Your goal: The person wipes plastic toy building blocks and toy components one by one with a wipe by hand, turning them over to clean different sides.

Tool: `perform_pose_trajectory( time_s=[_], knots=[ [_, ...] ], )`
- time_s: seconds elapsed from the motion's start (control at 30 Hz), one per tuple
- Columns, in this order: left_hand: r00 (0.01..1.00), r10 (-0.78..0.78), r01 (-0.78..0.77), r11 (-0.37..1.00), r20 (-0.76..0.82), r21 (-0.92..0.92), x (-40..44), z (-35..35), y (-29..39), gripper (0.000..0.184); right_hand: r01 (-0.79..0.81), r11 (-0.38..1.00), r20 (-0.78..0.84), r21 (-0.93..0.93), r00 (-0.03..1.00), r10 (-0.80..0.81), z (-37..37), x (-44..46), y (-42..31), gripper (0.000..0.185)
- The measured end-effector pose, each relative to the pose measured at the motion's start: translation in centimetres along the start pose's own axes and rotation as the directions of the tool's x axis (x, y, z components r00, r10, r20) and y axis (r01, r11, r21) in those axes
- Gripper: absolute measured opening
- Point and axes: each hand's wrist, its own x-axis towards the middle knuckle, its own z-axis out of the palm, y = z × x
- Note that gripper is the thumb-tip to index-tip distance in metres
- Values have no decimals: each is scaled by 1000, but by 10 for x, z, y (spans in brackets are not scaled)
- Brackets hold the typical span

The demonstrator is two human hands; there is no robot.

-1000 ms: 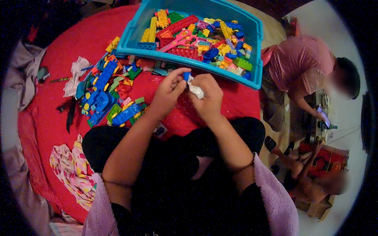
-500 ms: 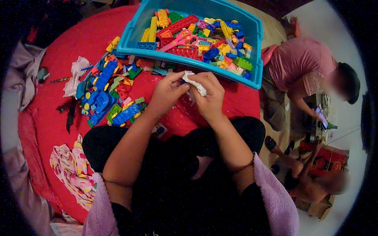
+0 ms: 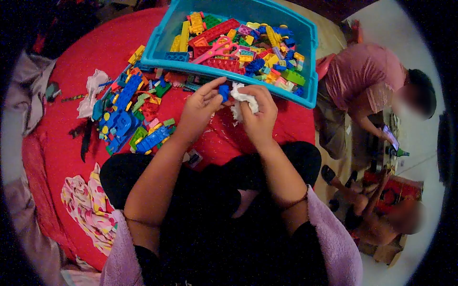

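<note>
Between thumb and fingers, my left hand (image 3: 202, 108) pinches a small blue toy brick (image 3: 223, 93). Close to its right, my right hand (image 3: 259, 113) is closed around a crumpled white tissue (image 3: 244, 101). A narrow gap separates brick and tissue. Both hands are over the red cloth (image 3: 224, 143), just in front of a blue plastic bin (image 3: 238, 76). Mixed toy bricks fill the bin, and a pair of pink toy scissors (image 3: 218, 50) lies on top of them.
A heap of toy bricks (image 3: 125, 112) spreads over the cloth at the left, beside a pale pink bow-shaped item (image 3: 93, 90). A patterned cloth (image 3: 86, 205) lies at lower left. On the right, one person (image 3: 367, 76) bends over a phone (image 3: 391, 137); another person (image 3: 381, 219) sits lower down.
My hands have drawn slightly apart. The blue brick, mostly covered by the tissue before, now shows in my left hand, while the tissue has moved right with my right hand.
</note>
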Motion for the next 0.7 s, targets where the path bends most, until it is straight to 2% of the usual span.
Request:
perform_pose_trajectory(
  time_s=[0.03,0.1,0.13,0.23,0.37,0.43,0.6,0.67,0.7],
  knots=[
    [1000,0,0,1000,-2,-1,0,-1,-1,35,-1,1000,2,0,1000,1,1,-2,-1,21],
    [998,4,-16,981,64,192,0,-5,-2,35,46,999,159,10,986,-48,3,-6,-3,22],
    [998,3,-15,981,65,192,1,-7,-3,35,11,1000,177,5,984,-12,4,-8,-1,23],
    [997,-42,25,975,70,221,2,-9,-4,35,38,999,163,-15,986,-35,3,-5,-2,22],
    [998,-27,18,986,51,163,1,-7,-3,35,-3,1000,140,3,990,2,5,-6,3,21],
    [999,-11,3,990,51,143,1,-6,-2,35,-30,999,124,-46,992,35,4,-5,6,20],
    [999,-36,37,996,-14,80,1,-5,0,33,-3,999,103,-40,995,7,1,-4,3,21],
    [999,-40,40,991,-2,130,4,-12,-6,35,25,999,79,-28,997,-23,1,-4,-1,21],
    [999,-45,43,983,9,180,5,-15,-7,37,42,999,137,-5,990,-41,2,-5,-6,21]
  ],
)
